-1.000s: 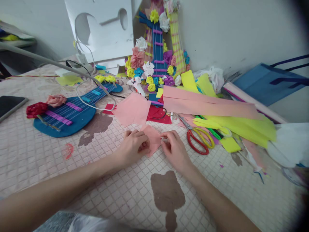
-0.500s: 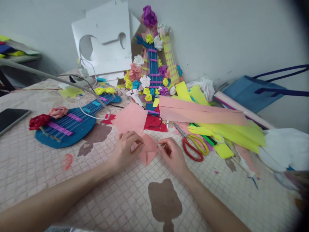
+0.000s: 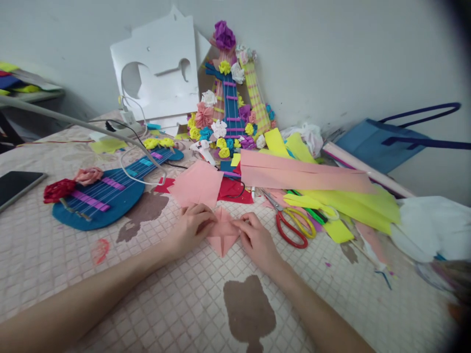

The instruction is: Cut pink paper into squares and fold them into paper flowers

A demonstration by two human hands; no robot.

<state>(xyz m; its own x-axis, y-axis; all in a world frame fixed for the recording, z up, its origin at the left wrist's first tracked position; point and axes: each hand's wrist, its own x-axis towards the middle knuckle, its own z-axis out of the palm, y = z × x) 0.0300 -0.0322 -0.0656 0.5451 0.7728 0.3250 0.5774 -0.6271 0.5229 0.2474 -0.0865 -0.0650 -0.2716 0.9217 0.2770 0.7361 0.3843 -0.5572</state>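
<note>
A small pink paper piece, folded into points, lies on the checked tablecloth between my hands. My left hand pinches its left side with curled fingers. My right hand pinches its right side, fingers closed on the fold. A larger pink paper square lies just beyond them.
Red-and-yellow scissors lie right of my right hand. Long pink strips and yellow sheets spread to the right. A blue felt guitar with paper roses lies left; upright decorated guitars lean on the wall. A glue gun, phone, blue bag.
Both hands have kept working the small pink paper; it has gone from a flat piece to a folded, pointed shape, and my fingers have closed in on its middle.
</note>
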